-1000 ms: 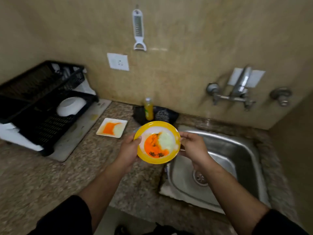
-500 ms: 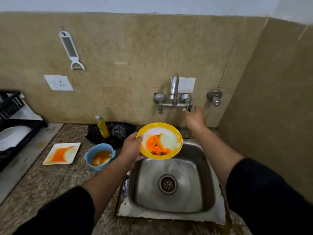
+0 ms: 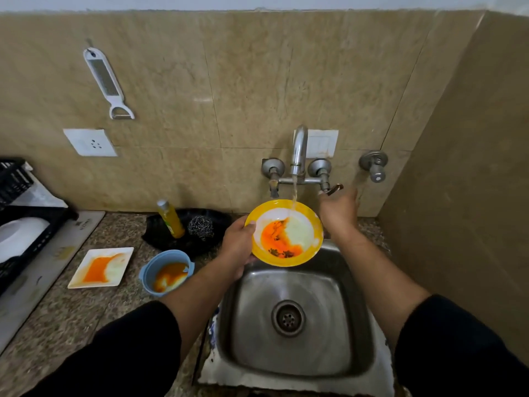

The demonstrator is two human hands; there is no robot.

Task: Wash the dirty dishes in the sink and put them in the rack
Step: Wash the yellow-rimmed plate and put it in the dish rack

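My left hand (image 3: 237, 247) grips the left rim of a yellow plate (image 3: 299, 234) smeared with orange and white sauce, tilted above the back of the steel sink (image 3: 252, 325). Water runs from the tap spout (image 3: 299, 150) onto the plate's top edge. My right hand (image 3: 339, 210) reaches up to the right tap handle (image 3: 332, 190), fingers curled at it. A dirty white square plate (image 3: 101, 267) and a dirty blue bowl (image 3: 167, 272) sit on the counter to the left. At the far left stands the black dish rack (image 3: 17, 181), a white bowl (image 3: 20, 236) in it.
A yellow soap bottle (image 3: 171, 219) and a steel scrubber (image 3: 200, 226) rest on a black tray behind the blue bowl. A peeler (image 3: 107, 81) and a socket (image 3: 90, 142) are on the tiled wall. A side wall closes in right of the sink.
Water now flows from the tap onto the plate. My left hand lifted the plate up under the spout; my right hand stayed at the right tap handle.
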